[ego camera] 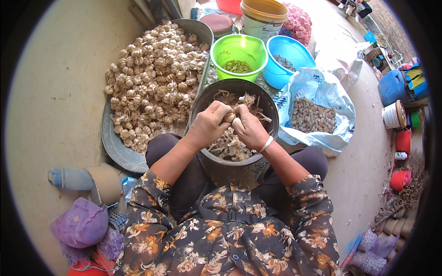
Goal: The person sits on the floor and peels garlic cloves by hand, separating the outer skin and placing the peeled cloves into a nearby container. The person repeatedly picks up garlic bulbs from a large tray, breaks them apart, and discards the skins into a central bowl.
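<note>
My left hand [211, 125] and my right hand [251, 128] meet above a black bucket [195, 114], both pinching a small piece of garlic [229, 118] between the fingertips. Dry garlic stalks, roots and skins [230, 146] lie in the bucket, which stands between my knees. On the left, a large grey tub holds a heap of whole garlic bulbs [155, 82]. A plastic sack [331, 145] with loose garlic cloves [312, 115] stands to the right. Behind the bucket, a green bucket [239, 43] holds greenish cloves, and a blue bucket [290, 51] holds small greyish pieces.
A tan bucket [264, 12], a pink net bag [297, 24] and a round reddish-topped stool [217, 24] are at the back. Purple bags [81, 222] lie at the lower left by a cardboard tube [105, 184]. Jugs, pots and buckets line the right edge.
</note>
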The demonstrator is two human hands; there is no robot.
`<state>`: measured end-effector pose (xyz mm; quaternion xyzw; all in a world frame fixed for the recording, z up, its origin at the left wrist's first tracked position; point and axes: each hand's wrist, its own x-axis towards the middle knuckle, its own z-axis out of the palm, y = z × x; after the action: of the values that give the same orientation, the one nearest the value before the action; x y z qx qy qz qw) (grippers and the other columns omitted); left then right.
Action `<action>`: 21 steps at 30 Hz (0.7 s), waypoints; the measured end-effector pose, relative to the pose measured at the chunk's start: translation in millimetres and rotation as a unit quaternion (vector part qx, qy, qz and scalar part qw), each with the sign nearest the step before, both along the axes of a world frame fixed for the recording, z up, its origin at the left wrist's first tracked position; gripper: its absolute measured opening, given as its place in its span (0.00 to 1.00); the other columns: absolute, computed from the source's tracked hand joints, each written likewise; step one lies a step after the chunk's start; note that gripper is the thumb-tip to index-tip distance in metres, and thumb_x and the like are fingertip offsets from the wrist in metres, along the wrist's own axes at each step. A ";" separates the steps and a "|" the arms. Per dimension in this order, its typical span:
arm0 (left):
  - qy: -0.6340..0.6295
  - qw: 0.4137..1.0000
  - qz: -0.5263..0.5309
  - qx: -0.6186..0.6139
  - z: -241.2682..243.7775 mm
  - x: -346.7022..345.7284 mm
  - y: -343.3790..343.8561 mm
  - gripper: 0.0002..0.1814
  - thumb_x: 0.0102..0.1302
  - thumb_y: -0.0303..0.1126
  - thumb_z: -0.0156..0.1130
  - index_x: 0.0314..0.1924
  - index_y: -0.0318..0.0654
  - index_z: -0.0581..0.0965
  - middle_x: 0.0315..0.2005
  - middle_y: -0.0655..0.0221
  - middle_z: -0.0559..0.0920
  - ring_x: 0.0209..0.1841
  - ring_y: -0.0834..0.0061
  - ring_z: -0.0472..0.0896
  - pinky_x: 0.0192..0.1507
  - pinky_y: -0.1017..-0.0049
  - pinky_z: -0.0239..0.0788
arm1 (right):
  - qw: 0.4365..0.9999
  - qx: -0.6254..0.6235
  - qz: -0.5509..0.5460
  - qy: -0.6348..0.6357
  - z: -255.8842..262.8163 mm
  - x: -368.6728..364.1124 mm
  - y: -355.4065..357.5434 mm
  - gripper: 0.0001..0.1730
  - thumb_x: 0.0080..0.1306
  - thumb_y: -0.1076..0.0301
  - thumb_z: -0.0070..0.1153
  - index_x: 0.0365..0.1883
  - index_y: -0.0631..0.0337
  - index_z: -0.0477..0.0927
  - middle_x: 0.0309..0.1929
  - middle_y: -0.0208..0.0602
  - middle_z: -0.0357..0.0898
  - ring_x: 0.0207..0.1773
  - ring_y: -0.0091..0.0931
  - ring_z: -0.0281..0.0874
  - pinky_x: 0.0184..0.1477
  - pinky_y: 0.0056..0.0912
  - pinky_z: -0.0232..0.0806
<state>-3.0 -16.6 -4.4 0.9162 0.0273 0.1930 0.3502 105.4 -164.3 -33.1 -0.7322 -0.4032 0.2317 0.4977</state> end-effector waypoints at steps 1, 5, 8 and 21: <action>-0.009 1.000 -0.010 0.019 -1.4 -0.2 -0.7 0.19 0.54 0.19 0.71 0.46 0.36 0.78 0.38 0.63 0.80 0.39 0.65 0.83 0.40 0.70 0.77 | 1.000 -0.003 0.000 -0.004 -0.5 -1.2 0.5 0.17 0.72 0.63 0.47 0.50 0.69 0.70 0.41 0.61 0.80 0.45 0.54 0.81 0.49 0.49 0.72; -0.022 0.999 0.020 -0.020 1.7 0.6 0.0 0.18 0.54 0.20 0.72 0.45 0.36 0.77 0.37 0.62 0.80 0.40 0.62 0.83 0.43 0.68 0.76 | 0.971 -0.038 0.005 0.235 11.5 6.0 1.3 0.14 0.73 0.66 0.45 0.49 0.68 0.70 0.39 0.54 0.81 0.41 0.45 0.83 0.45 0.46 0.73; -0.016 1.000 0.020 -0.002 1.7 2.9 -2.3 0.19 0.54 0.21 0.73 0.46 0.35 0.77 0.38 0.63 0.80 0.40 0.64 0.83 0.44 0.69 0.77 | 0.988 -0.016 0.000 0.154 -9.4 7.3 -0.2 0.12 0.75 0.66 0.47 0.49 0.67 0.71 0.38 0.48 0.81 0.42 0.35 0.83 0.46 0.38 0.74; -0.035 0.962 0.124 -0.243 7.6 -2.0 8.1 0.17 0.60 0.25 0.73 0.47 0.36 0.77 0.35 0.72 0.82 0.38 0.81 0.83 0.43 0.77 0.77 | 0.980 0.088 -0.170 -0.056 47.1 123.9 59.0 0.17 0.78 0.65 0.50 0.58 0.67 0.71 0.36 0.47 0.84 0.36 0.34 0.82 0.40 0.39 0.73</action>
<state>-5.1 -8.5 3.3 0.7857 0.1742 0.2547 0.5362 229.3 -105.3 14.1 -0.7550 -0.3188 0.0658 0.5691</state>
